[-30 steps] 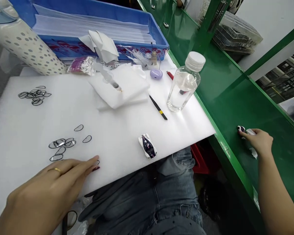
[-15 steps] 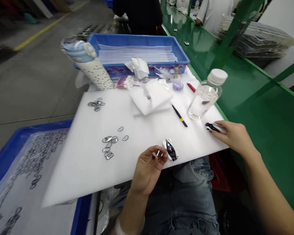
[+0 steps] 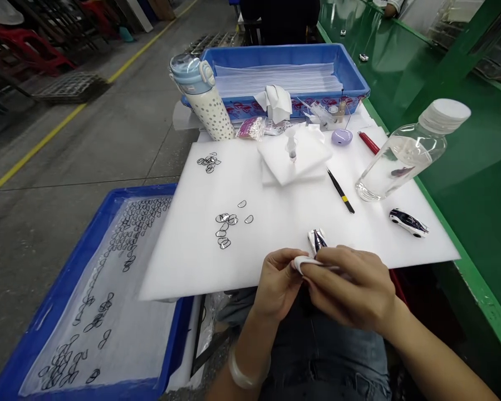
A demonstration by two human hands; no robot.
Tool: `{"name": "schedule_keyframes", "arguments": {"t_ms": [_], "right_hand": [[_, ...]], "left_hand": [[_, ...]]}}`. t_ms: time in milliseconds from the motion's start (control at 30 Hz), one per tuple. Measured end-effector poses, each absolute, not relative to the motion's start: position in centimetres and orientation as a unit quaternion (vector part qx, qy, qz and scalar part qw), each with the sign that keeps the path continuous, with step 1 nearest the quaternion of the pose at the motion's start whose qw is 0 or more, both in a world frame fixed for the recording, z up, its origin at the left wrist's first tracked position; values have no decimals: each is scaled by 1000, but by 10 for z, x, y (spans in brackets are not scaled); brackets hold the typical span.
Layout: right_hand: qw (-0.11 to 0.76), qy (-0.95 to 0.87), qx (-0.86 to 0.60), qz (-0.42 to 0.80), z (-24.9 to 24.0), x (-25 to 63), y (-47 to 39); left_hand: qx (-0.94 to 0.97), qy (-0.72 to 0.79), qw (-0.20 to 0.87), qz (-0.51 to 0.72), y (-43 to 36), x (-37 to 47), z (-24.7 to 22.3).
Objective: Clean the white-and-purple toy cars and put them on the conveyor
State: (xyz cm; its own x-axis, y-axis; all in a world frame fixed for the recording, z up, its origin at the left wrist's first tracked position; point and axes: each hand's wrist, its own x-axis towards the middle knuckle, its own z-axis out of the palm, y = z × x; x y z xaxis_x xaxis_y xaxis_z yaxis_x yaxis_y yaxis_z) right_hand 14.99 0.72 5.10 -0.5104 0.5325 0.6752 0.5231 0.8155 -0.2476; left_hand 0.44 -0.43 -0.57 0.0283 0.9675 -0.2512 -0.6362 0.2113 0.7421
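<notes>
Close together at the near edge of the white foam sheet (image 3: 183, 262), my two hands meet fingertip to fingertip. My right hand (image 3: 354, 284) is closed on a folded white cloth (image 3: 304, 262). My left hand (image 3: 280, 281) pinches at the cloth's left end; whatever lies between its fingertips is hidden. Just behind the fingers, a white and black toy car (image 3: 316, 238) is partly covered by my right hand. Another toy car (image 3: 409, 223) rests at the right of the sheet. Several small black-rimmed clear pieces (image 3: 225, 219) lie to the left.
Black tweezers (image 3: 340, 191), a clear bottle of liquid (image 3: 394, 159), a red pen (image 3: 368, 142) and stacked foam pads (image 3: 275, 167) stand or lie farther back. Behind are a tumbler (image 3: 209, 108) and a blue bin (image 3: 275, 53). A blue tray (image 3: 104, 211) holds more rimmed pieces at left.
My right hand has let go of the right-hand toy car and moved left to my left hand, now with a white cloth in it. The camera view has shifted.
</notes>
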Motion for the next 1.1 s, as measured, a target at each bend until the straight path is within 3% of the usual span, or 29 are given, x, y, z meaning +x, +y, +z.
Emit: {"name": "schedule_keyframes", "arguments": {"t_ms": [133, 267, 333, 467, 567, 767, 1100], "right_hand": [[346, -883, -317, -21, 61, 172, 0], [388, -811, -436, -34, 57, 197, 2], [383, -790, -478, 34, 46, 204, 7], [337, -779, -501, 168, 20, 206, 15], [324, -775, -503, 205, 12, 202, 18], [295, -763, -506, 273, 15, 199, 23], [274, -760, -519, 280, 12, 197, 27]], "left_hand": [[219, 351, 702, 580, -4, 5, -5], [307, 376, 653, 582, -7, 0, -5], [408, 431, 553, 585, -8, -4, -4], [625, 517, 235, 535, -10, -1, -4], [701, 495, 130, 497, -8, 9, -7], [722, 504, 106, 462, -6, 21, -13], [666, 560, 202, 450, -5, 14, -8]]}}
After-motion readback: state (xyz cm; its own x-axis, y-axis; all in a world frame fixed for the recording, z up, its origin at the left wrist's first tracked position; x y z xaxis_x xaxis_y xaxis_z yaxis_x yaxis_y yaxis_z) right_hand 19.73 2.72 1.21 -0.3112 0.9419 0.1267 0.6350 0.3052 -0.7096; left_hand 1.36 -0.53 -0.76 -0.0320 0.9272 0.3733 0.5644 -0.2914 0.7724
